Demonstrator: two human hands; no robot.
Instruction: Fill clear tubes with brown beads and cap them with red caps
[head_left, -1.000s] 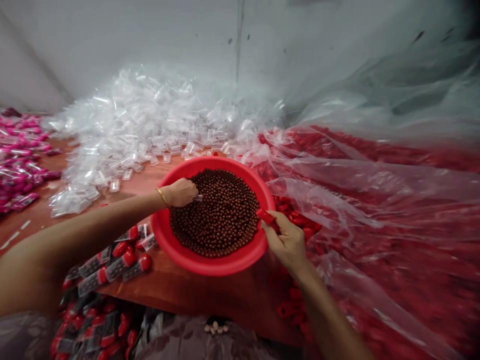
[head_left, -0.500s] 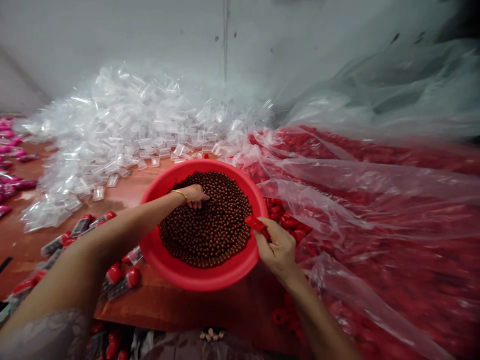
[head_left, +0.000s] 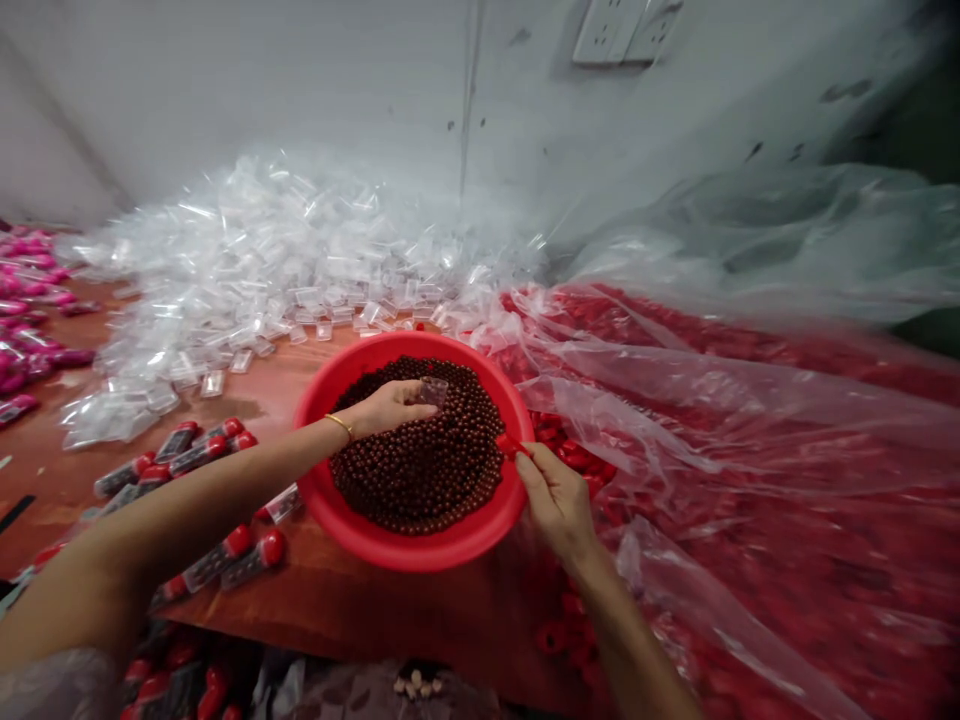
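A red plastic basin (head_left: 420, 555) stands on the table, filled with small shiny brown balls (head_left: 420, 475). Over the balls, my left hand (head_left: 390, 407) grips a small clear plastic container (head_left: 434, 391) between thumb and fingers; how full it is cannot be made out. At the basin's right rim, my right hand (head_left: 557, 497) is closed on a red plastic cap (head_left: 511, 445), partly covered by the fingers. A gold bangle (head_left: 341, 427) circles my left wrist.
Clear plastic containers (head_left: 247, 270) are heaped behind the basin. Red caps lie under a plastic sheet (head_left: 720, 400) on the right. Filled red-capped containers (head_left: 255, 560) lie at the left, with pink pieces (head_left: 34, 300) beyond. A wall socket (head_left: 626, 30) is at the back.
My left hand has risen out of the balls, and the clear container now shows in its fingers. My right hand stays by the rim with the red cap. The view has tilted up slightly.
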